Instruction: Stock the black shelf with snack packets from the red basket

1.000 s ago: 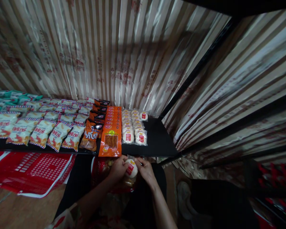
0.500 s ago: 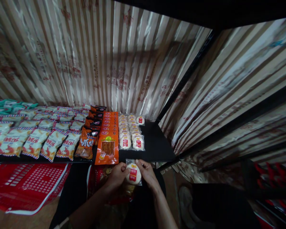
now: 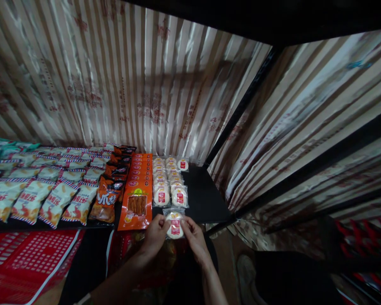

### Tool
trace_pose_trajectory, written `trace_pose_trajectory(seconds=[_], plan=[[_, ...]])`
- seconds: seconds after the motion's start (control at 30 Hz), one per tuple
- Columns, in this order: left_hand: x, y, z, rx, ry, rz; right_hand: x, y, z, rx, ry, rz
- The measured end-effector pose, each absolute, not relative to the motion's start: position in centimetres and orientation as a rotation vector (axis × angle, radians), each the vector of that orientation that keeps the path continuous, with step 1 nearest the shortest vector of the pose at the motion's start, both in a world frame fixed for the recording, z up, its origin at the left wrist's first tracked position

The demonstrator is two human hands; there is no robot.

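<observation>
1. I have both grips closed: left hand (image 3: pixel 155 234) pinches the left edge of the round white packet (image 3: pixel 175 226), right hand (image 3: pixel 195 239) pinches its right edge.
2. Packet sits between the two thumbs, red label toward me, most of its face uncovered.
3. Its upper part overlaps the front edge of the black shelf (image 3: pixel 206 199) from my view; can't tell if they touch.
4. Just beyond it, two columns of similar packets (image 3: pixel 179 197).
5. Orange snack pack (image 3: pixel 136 205) lies left of those columns, near the left hand.
</observation>
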State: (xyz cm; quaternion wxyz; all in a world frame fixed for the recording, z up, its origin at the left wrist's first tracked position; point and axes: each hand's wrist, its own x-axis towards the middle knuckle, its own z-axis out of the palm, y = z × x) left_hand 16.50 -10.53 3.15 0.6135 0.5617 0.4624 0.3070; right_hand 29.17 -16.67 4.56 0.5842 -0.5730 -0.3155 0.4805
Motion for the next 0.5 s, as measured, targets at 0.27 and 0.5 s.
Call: trace_pose_trajectory(seconds=[0.27,0.5], plan=[[19.0,-9.2,3.5,1.346,1.126,0.717,30.7,-16.3,4.3,-1.358,-0.770,1.028],[21.9,-8.1,4.4,1.450,1.097,0.715,33.7,-14.8,3.7,-1.374,-0.654,0.855]])
